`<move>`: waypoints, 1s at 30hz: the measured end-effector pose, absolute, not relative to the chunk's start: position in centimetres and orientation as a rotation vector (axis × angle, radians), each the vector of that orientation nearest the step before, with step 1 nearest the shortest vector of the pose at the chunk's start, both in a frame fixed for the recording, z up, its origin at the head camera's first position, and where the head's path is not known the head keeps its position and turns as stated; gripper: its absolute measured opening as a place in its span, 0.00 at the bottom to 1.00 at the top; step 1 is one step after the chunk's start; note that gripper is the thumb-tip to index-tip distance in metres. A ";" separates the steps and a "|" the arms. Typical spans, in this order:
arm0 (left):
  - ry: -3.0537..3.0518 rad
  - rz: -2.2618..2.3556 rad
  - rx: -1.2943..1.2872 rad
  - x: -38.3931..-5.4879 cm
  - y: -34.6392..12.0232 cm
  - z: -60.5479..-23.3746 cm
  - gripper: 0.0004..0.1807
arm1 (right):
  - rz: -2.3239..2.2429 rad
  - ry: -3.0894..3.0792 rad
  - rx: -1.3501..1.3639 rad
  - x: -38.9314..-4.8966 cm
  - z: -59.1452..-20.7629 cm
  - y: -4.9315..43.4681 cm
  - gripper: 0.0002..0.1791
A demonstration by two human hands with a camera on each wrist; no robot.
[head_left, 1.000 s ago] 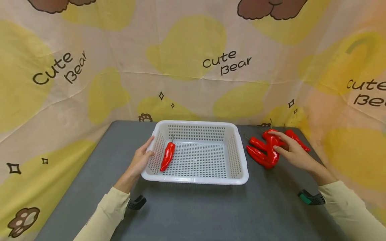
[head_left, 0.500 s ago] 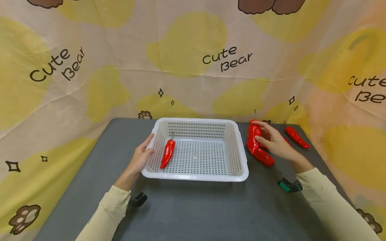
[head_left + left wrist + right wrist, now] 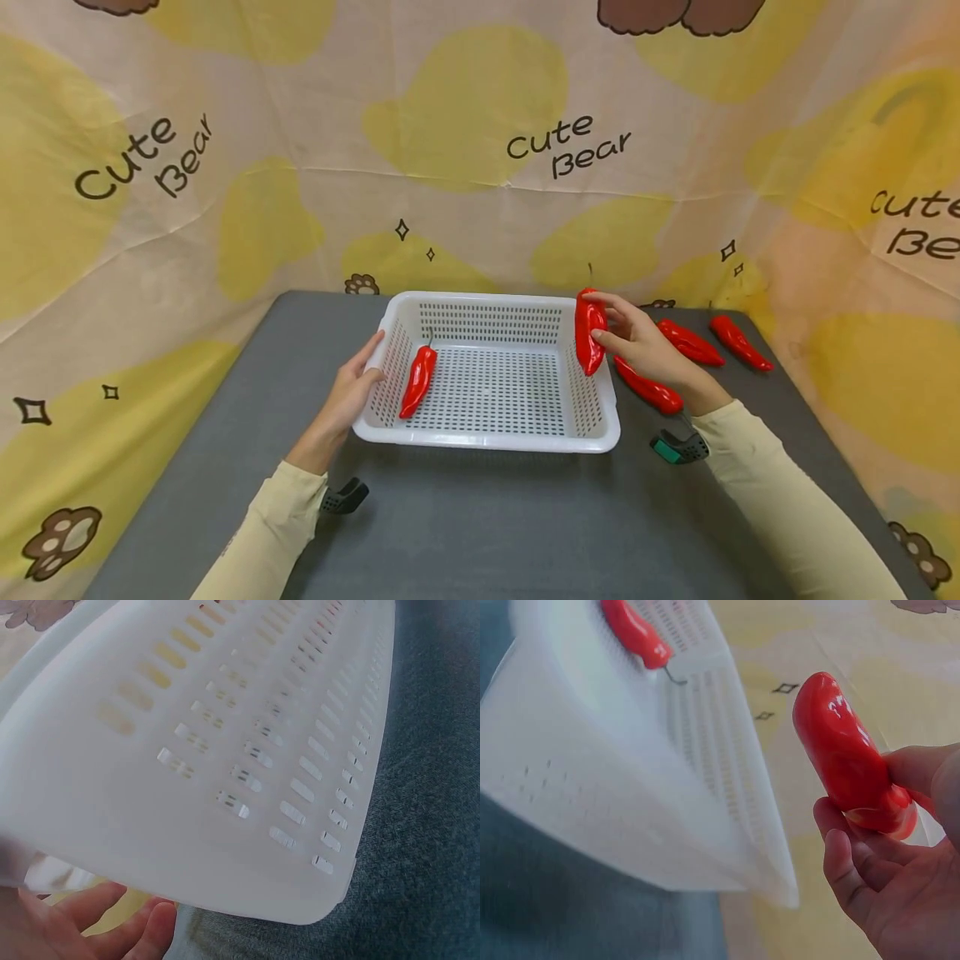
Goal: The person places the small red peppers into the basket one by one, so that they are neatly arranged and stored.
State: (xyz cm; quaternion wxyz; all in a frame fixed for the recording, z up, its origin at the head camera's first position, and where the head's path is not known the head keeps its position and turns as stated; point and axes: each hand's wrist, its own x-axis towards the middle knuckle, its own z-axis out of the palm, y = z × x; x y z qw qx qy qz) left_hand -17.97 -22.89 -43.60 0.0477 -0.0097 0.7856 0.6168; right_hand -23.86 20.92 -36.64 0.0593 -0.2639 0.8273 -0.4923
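Observation:
A white perforated plastic basket (image 3: pixel 487 445) stands on the grey table, with one red chili pepper (image 3: pixel 417 382) lying inside near its left wall. My left hand (image 3: pixel 347 398) grips the basket's left rim; the left wrist view shows its fingers (image 3: pixel 112 919) curled under the edge. In my right hand (image 3: pixel 643 342) another red pepper (image 3: pixel 590 333) is pinched between thumb and fingers, stem upward. This pepper overlaps the basket's right rim in the head view. The right wrist view shows the held pepper (image 3: pixel 847 757) beside the basket wall (image 3: pixel 615 802).
Right of the basket, three more red peppers lie on the table: one close to the rim (image 3: pixel 651 390), one behind my right hand (image 3: pixel 692 342) and one near the far right edge (image 3: pixel 739 342). A printed cloth (image 3: pixel 465 108) hangs behind and along the sides.
My right hand has lifted a pepper from the pile and carried it left to the basket's right rim. The peppers left behind have spread apart. My left hand stays on the basket.

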 end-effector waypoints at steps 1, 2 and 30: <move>2.393 1.884 -0.027 -17.9 -22.9 -43.6 0.39 | -1.499 2.493 -0.795 -23.9 -36.6 20.6 0.35; 2.391 1.887 -0.026 -17.9 -22.9 -43.7 0.39 | -1.506 2.483 -0.792 -24.0 -36.6 20.3 0.35; 2.382 1.900 -0.034 -17.9 -22.9 -43.7 0.39 | -1.821 2.194 -0.825 -27.0 -34.9 11.3 0.32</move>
